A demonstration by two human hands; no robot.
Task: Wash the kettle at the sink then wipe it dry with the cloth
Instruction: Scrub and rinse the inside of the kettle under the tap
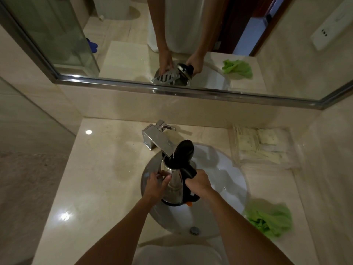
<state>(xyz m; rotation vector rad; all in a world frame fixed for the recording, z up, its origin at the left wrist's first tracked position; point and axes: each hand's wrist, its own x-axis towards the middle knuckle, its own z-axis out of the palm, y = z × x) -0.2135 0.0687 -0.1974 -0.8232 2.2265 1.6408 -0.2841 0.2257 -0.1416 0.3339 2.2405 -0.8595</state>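
Right hand (197, 182) grips the kettle (174, 183) handle – lid up under the tap (158, 139) – while left hand (157, 183) cups its body over the sink (232, 185).

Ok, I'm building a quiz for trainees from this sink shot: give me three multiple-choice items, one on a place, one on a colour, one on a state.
1. Where does the crumpled cloth lie?
A. on the counter to the right of the basin
B. inside the basin
C. over the tap

2. What colour is that cloth?
A. blue
B. green
C. white

3. How is the lid of the steel kettle with black handle?
A. flipped open
B. closed
C. removed and lying on the counter

Answers:
1 A: it rests on the beige counter beside the round white basin.
2 B: it is plainly light green.
3 A: the black lid stands raised under the square chrome tap, while the right hand grips the handle and the left hand holds the body.
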